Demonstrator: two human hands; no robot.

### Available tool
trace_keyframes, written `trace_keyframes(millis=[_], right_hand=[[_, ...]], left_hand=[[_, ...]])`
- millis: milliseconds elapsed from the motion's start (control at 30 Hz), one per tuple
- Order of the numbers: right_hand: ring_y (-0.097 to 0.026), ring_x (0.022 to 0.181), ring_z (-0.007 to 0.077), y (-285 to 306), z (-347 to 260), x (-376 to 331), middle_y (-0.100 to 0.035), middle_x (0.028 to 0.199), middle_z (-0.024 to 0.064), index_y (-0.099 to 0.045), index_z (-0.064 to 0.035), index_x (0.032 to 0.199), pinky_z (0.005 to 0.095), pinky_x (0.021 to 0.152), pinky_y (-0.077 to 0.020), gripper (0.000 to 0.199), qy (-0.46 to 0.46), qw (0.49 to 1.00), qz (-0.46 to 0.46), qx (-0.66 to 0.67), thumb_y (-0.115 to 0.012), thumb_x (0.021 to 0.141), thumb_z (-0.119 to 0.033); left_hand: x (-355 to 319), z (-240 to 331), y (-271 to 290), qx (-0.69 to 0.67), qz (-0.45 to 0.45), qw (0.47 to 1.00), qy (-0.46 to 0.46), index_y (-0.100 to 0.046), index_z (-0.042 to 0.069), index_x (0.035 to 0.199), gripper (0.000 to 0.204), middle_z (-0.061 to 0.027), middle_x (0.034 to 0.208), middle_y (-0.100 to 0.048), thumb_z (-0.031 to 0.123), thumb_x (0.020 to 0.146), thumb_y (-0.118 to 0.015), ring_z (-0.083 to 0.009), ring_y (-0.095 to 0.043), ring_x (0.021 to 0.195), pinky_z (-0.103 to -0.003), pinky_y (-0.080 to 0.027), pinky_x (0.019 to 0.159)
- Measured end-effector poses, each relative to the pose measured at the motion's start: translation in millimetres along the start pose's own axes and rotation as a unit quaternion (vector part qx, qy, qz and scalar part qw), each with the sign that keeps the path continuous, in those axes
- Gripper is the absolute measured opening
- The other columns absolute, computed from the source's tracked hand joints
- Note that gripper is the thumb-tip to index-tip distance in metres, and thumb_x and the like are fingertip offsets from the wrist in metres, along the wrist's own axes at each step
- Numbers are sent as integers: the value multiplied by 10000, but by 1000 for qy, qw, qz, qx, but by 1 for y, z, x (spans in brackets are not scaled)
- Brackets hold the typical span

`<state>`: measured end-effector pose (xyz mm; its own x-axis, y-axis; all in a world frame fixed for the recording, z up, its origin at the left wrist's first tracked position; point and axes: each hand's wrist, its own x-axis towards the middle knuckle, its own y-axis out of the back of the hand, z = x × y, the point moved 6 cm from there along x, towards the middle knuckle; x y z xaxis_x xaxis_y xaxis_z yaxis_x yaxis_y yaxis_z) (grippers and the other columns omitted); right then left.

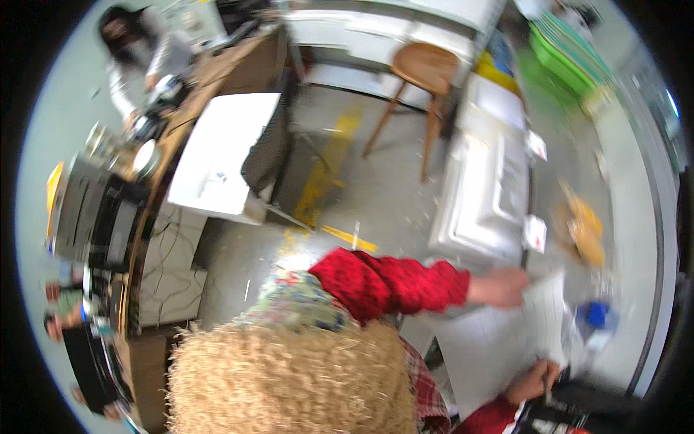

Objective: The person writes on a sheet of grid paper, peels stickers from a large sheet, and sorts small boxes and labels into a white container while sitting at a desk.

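Note:
My left hand [500,288], in a red patterned sleeve [390,283], reaches across to the right and is smeared by motion. Its fingers look curled at the far edge of a large white sheet [484,343], which seems to be paper. Nearer to me, by the sheet's right side, my right hand [533,381] has bent, closed fingers. A small dark thing shows at its fingertips, too blurred to name. Just beyond the sheet stand white boxes or lids [484,181]. A blue object [597,315] lies right of the sheet, beside clear plastic.
Fluffy tan fabric [289,380] fills the lower middle. A wooden stool [425,69] stands ahead, near a white-topped chair [224,145]. Along the left runs a desk with a black printer [108,217]; another person [148,54] works behind it. Yellow bags [582,228] and green crates [560,58] lie right.

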<state>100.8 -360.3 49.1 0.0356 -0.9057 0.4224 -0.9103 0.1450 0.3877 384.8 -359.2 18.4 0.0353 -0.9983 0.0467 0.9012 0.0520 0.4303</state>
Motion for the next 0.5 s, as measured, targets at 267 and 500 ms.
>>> trace_keyframes(millis=[267,500], right_hand=[[-551,864,271,-2,-145,4,-588,969,202,-537,40,1097,373,813,-464,277,195,973,88,-85,-528,975,-209],[-536,892,186,19,-104,19,-558,1062,108,-523,27,1155,316,816,-450,408,18,995,82,48,-458,987,-339]], left_hand=[[-43,125,45,-147,93,960,-219,-581,-32,775,186,-208,722,-600,148,735,-601,-379,-584,698,-464,-442,643],[-110,171,104,-409,31,869,-275,-602,-35,897,155,-60,769,-624,109,841,-618,-113,-573,734,-310,-466,664]])
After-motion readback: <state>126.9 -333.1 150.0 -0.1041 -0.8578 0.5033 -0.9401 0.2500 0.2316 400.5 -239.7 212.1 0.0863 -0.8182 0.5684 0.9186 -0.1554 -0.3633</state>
